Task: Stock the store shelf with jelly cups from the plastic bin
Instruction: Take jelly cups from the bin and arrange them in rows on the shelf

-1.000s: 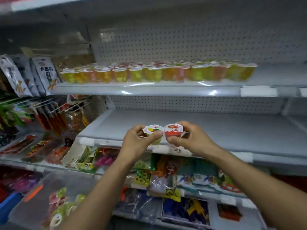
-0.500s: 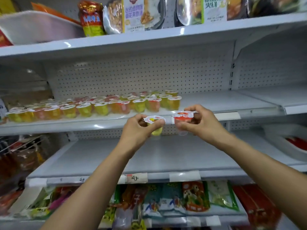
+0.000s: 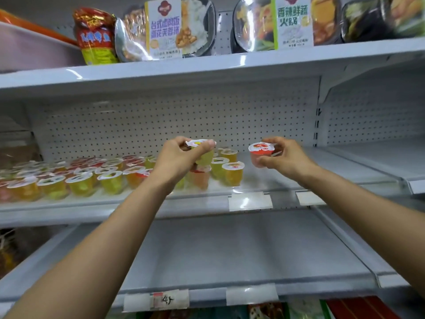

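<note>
A yellow jelly cup (image 3: 203, 155) was pinched near its lid between the thumb and curled fingers of the left hand (image 3: 176, 158), and was held in the air just above the cups already standing on the shelf. A red jelly cup (image 3: 261, 154) was gripped by the right hand (image 3: 286, 157), with the thumb laid against its side and the fingers curled round behind it; it was held lid up over a bare stretch of the same shelf, to the right of the last standing cup. The two held cups were kept apart, at about the same height.

On the middle shelf (image 3: 299, 178) rows of jelly cups (image 3: 80, 181), yellow, orange and red, were set out from the left edge to about the middle, in front of a white pegboard back (image 3: 161, 120). Blank label holders (image 3: 250, 201) were fixed to its front edge. On the top shelf (image 3: 207, 65) boxed meal trays (image 3: 164, 28) and a red and yellow packet (image 3: 97, 35) were stood. The lower shelf (image 3: 230, 249) was seen beneath both forearms, and a handwritten price tag (image 3: 169, 300) was stuck on its front rail
</note>
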### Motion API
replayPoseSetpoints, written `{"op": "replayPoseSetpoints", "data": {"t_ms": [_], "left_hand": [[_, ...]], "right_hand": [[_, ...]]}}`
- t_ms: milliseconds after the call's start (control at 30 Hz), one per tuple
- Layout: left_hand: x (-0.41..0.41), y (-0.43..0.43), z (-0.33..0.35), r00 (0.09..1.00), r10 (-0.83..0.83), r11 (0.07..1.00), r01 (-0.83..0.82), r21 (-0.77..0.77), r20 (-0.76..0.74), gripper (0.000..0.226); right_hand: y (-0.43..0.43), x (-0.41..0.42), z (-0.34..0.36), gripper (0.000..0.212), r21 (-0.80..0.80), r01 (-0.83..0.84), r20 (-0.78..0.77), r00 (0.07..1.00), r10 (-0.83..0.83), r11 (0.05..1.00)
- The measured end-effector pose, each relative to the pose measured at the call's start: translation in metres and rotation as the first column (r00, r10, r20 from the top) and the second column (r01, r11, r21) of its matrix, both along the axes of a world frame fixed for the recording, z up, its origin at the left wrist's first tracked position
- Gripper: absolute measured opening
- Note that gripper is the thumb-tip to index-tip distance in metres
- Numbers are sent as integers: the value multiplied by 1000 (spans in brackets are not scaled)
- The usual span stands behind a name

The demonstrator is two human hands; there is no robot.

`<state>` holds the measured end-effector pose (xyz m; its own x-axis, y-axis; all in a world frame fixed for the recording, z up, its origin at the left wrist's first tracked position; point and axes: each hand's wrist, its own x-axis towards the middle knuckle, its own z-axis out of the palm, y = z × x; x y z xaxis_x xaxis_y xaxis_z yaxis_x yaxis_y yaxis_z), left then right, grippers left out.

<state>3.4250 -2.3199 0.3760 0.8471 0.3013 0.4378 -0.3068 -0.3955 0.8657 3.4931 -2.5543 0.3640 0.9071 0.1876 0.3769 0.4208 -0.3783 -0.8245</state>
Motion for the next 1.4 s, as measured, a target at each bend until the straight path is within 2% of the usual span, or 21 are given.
{"op": "replayPoseSetpoints", "data": {"t_ms": [67,233,333,400,567,733,867,967,1100,1167,1233,1267,1333,1400], "left_hand": [[19,8,7,1000,-2,1000,2,7,-5,53],[57,25,17,1000,12,997,-10,71,-27,60],[75,31,17,1000,2,996,0,86,-21,71],[84,33,16,999,-12,995,16,103,-38,78],[104,27,15,998,-40,994,45,103,-55,58],[116,15,22,994,-85,990,92,106,-73,48],[130,1,33,987,-134,985,142,98,-85,48],[139,-18,43,979,-184,977,192,95,-88,52],[154,-35,51,967,-243,959,251,131,-73,39],[167,-33,52,963,-245,953,261,153,-117,44],[181,-29,50,968,-177,948,216,234,-178,48],[189,-26,48,971,-125,921,190,342,-203,46],[203,-20,42,958,-22,790,193,582,-287,41],[215,-16,33,918,87,686,227,692,-388,40]], "right_hand": [[10,19,4,63,-28,1,-25,1000,-2,1000],[36,57,2,29,-102,-29,-72,997,22,994],[47,72,-4,26,-133,-76,-114,992,61,988],[50,80,-8,28,-143,-89,-132,989,70,986],[50,93,-12,37,-208,-96,-131,989,69,973],[38,103,3,70,-387,-115,-126,990,71,915],[31,103,42,66,-218,-151,59,984,168,964],[42,103,56,64,-209,-225,131,958,255,952],[50,120,51,48,-58,-230,241,941,238,971],[48,134,46,47,-15,-194,246,950,192,981],[44,152,39,53,-17,-106,219,970,107,994],[42,162,34,57,-33,-67,182,981,72,997],[39,181,23,63,-100,-19,91,995,28,995],[38,196,12,64,-168,14,-2,1000,-15,986]]}}
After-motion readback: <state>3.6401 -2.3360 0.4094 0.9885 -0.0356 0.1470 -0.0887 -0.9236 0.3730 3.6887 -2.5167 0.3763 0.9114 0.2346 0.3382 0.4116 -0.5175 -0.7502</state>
